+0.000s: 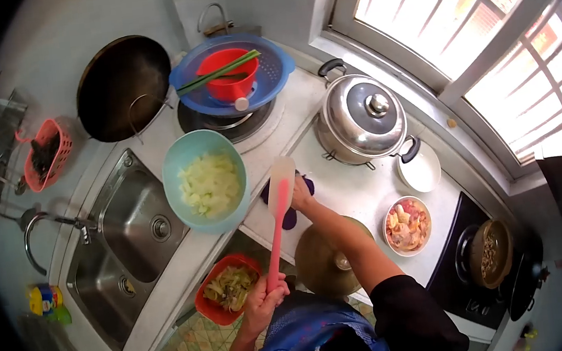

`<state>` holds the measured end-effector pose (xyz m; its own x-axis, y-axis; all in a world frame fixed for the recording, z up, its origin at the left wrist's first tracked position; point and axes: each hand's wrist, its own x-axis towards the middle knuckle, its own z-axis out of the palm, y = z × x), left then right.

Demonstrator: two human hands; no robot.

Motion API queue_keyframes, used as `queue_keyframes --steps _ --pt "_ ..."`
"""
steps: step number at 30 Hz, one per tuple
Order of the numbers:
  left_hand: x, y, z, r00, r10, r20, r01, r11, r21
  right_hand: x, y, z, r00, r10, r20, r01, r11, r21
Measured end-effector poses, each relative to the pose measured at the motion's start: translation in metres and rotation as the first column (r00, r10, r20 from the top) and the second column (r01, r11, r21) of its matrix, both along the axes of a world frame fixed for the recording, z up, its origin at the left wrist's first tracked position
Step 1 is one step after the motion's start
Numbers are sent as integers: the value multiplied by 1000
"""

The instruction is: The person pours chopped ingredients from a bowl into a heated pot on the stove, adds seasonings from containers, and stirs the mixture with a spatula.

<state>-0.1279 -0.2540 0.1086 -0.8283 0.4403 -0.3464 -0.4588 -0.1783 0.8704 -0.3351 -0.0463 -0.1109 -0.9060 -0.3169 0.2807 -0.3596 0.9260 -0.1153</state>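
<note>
1. One pink spatula (276, 244), clamped in the left hand (265, 302).
2. One purple cloth (289, 218) under the right hand (302, 192), grip unclear; hands apart.
3. Bare worktop (366, 190) right of that hand; its edge runs between them.

One spatula (279, 229), two sink basins (140, 214) (101, 290) (and two hands (265, 303) (302, 193)).

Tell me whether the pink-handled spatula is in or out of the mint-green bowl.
Out: the left hand holds the pink-handled spatula, its blade beside the mint-green bowl, beyond its rim.
</note>
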Motion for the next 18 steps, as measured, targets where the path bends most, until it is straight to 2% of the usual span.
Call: queue_keyframes --steps 1,3,5,7,8,9,11,12,14,15,16,17,18 --pt "-7 1 0 1000 -9 -12 9 1000 -4 1 -5 1 998 -48 31 52 989 -139" --pt "-17 7 -3 998 -37 -47 37 999 7 5 -16 8 983 -157 94 177 945 -274" --pt "-24 16 -2 995 -81 -63 83 996 25 39 -20 41 954 -228 -192 213 972 -97" --pt "-28 30 -3 988 -135 -79 139 989 54 94 -14 97 958 -285 25 277 902 -332" --pt "-27 37 -5 982 -169 -78 173 984 43 125 3 115 971 -130 202 235 694 -681" --pt "-26 46 -8 976 -203 -79 206 978 31 165 14 144 896 -25 443 408 436 -802" --pt "-19 67 -14 948 -300 -107 301 954 -7 233 29 189 895 59 443 425 192 -884" --pt "-16 79 -19 904 -416 -103 415 909 -25 259 30 201 899 52 434 423 145 -894" --pt "4 118 -12 823 -503 -264 507 860 -59 296 29 217 926 0 378 376 -104 -921" --pt "17 135 -19 787 -537 -305 548 834 -54 307 32 217 928 -34 370 365 -108 -925" --pt "29 154 -23 749 -566 -344 587 808 -50 316 35 217 889 -242 388 358 -161 -920" --pt "40 170 -24 683 -635 -361 641 758 -118 328 39 217 806 -435 401 340 -214 -916" --pt "50 186 -18 660 -651 -374 664 739 -115 340 47 216 796 -465 389 326 -213 -921"
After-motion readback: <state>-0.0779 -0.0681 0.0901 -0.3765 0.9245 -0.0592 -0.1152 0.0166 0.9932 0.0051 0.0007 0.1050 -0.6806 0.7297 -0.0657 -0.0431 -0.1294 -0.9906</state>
